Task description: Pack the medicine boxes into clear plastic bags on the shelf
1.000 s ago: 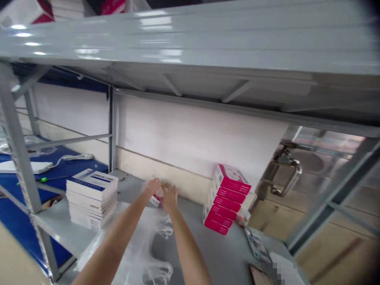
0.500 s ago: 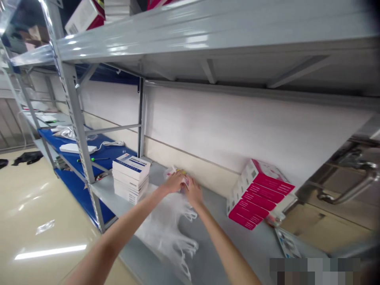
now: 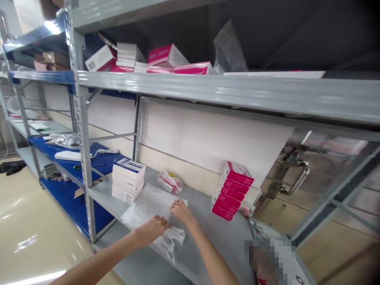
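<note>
Blue print and barcodes on the white boxes (image 3: 127,184), and white print on the pink boxes (image 3: 228,194), are too small to be read. By the shelf's (image 3: 204,209) back edge, a pink pack (image 3: 166,184) is enclosed in a clear bag (image 3: 177,185). Toward the front edge, white bags (image 3: 148,204) are touched by the left hand (image 3: 154,228) and right hand (image 3: 181,210); whether they are gripped cannot be told.

No wording is showing legibly. On the left, the stacked white cartons (image 3: 128,181) are bearing blurred blue print and barcodes; on the right, the stacked magenta cartons (image 3: 230,194) are carrying white lines of print too small to read. On the upper shelf (image 3: 208,84), the tilted white-and-magenta carton (image 3: 101,59) is displaying a barcode.
</note>
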Action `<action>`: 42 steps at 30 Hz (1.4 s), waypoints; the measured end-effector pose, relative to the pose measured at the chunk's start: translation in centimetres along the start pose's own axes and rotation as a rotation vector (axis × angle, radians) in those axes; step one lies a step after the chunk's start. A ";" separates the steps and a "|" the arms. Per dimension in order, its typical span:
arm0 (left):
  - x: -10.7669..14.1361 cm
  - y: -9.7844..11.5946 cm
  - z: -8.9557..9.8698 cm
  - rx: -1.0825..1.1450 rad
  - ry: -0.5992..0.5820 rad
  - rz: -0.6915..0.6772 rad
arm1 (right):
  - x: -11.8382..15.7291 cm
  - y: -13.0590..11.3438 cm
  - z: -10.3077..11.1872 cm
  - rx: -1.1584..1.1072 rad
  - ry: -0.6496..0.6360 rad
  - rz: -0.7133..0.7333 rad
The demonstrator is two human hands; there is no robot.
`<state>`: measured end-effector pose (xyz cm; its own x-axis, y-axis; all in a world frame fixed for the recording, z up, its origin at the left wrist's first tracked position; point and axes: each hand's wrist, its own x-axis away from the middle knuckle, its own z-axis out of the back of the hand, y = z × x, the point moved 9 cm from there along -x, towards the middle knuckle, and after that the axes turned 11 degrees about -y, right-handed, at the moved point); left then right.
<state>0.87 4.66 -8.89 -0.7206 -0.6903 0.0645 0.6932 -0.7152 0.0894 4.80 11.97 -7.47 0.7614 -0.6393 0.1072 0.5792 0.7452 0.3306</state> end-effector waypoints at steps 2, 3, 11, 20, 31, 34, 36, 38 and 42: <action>-0.2 -0.6 0.1 -0.075 -0.047 0.032 | 0.4 -0.3 0.5 0.029 0.046 -0.007; -0.1 -0.8 0.5 -0.095 -0.060 0.047 | 0.8 -0.2 0.8 0.022 0.075 -0.020; 0.7 -1.3 8.3 -0.059 0.129 0.115 | 5.4 3.4 2.4 -0.200 0.134 -0.214; -3.7 0.8 12.2 0.293 0.313 0.021 | 16.6 7.9 4.8 -0.199 0.067 -0.666; -1.8 17.0 8.0 -0.100 0.572 -0.626 | 23.0 7.0 3.0 -0.242 -0.132 -0.805; -3.8 20.1 6.2 -0.309 0.371 -0.576 | 23.6 7.5 2.9 -0.347 -0.092 -0.875; -5.6 19.3 6.4 -0.371 0.307 -0.448 | 24.1 7.8 2.8 -0.436 -0.047 -0.920; -7.1 17.2 6.9 -0.419 0.248 -0.311 | 24.7 8.0 2.8 -0.502 -0.018 -0.948; -7.8 13.9 8.1 -0.503 0.172 -0.141 | 25.3 7.8 2.7 -0.511 -0.035 -0.981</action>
<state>15.98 1.02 -0.09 -0.8236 -0.5615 -0.0804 0.5420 -0.7373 -0.4033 27.77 1.08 0.37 -0.0979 -0.9944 0.0396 0.9850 -0.1025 -0.1389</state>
